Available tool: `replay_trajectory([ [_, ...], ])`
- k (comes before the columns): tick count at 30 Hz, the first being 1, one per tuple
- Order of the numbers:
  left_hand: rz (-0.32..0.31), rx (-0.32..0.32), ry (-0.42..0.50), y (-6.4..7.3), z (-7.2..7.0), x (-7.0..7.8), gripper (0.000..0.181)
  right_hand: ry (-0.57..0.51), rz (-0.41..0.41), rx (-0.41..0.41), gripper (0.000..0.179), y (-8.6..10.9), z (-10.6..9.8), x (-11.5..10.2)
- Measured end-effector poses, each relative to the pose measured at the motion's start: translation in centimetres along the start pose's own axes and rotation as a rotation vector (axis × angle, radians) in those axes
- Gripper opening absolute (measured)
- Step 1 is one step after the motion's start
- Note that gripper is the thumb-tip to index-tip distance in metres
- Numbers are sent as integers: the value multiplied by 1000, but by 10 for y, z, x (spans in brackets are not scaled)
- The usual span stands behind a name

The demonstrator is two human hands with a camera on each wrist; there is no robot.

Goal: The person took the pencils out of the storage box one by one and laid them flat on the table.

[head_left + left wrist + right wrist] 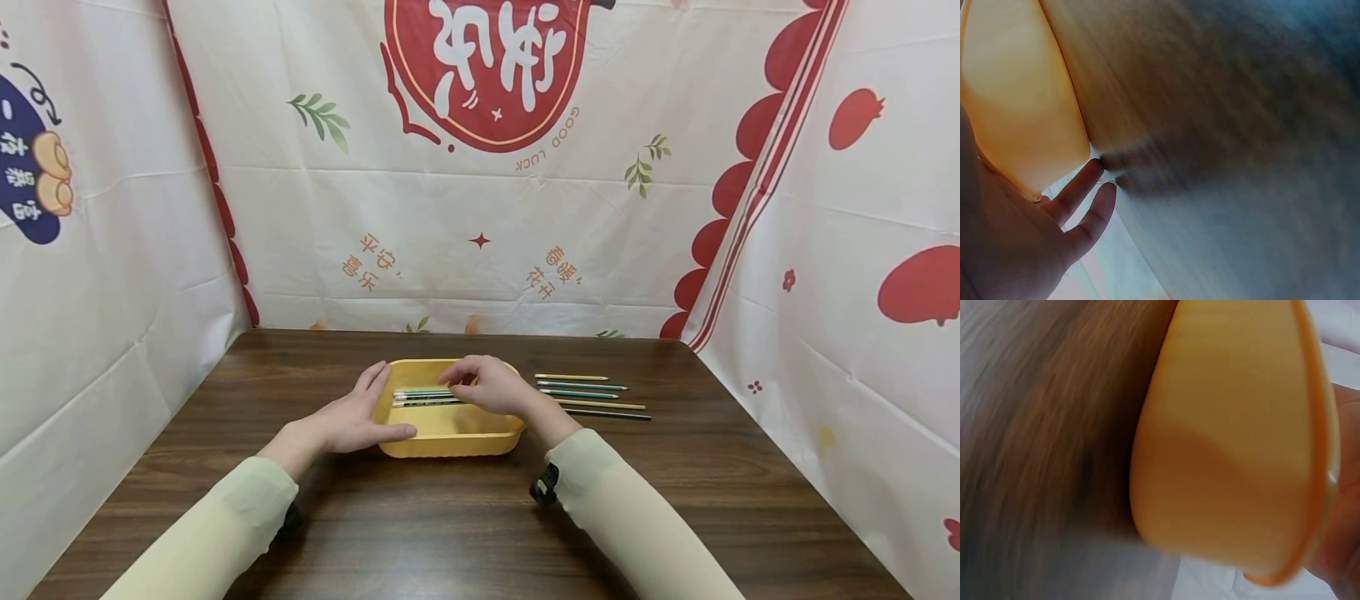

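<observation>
A yellow plastic tray [450,446] sits on the table in the head view, with several green and dark pencils [420,397] lying side by side in it. My left hand [356,417] rests against the tray's left end, fingers fairly straight along the outside and thumb across the front rim. In the left wrist view, two fingertips [1093,165] show beside the tray's outer wall. My right hand [491,386] is over the tray's right half, fingers bent downward near the pencils' right ends. I cannot tell if it pinches a pencil. The right wrist view mostly shows the tray's wall [1229,444].
To the right of the tray, several more pencils [577,386] lie in a row on the dark wooden table [420,525], in yellow, green and black. A printed white cloth [480,208] hangs behind the table and along both sides.
</observation>
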State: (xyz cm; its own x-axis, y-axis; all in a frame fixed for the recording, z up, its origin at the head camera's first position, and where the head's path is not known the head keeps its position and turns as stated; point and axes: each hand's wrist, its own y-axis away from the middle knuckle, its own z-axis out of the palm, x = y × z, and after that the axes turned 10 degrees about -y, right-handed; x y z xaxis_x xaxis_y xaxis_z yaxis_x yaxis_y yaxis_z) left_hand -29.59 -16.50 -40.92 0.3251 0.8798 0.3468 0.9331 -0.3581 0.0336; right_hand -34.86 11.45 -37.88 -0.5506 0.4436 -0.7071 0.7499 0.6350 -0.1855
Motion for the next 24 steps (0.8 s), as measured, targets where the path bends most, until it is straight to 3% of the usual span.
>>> replay_trajectory([
  [11, 23, 11, 2, 0, -1, 0, 124, -40, 21, -3, 22, -22, 19, 4],
  [24, 20, 9, 10, 1, 0, 0, 125, -72, 96, -15, 17, -30, 26, 15],
])
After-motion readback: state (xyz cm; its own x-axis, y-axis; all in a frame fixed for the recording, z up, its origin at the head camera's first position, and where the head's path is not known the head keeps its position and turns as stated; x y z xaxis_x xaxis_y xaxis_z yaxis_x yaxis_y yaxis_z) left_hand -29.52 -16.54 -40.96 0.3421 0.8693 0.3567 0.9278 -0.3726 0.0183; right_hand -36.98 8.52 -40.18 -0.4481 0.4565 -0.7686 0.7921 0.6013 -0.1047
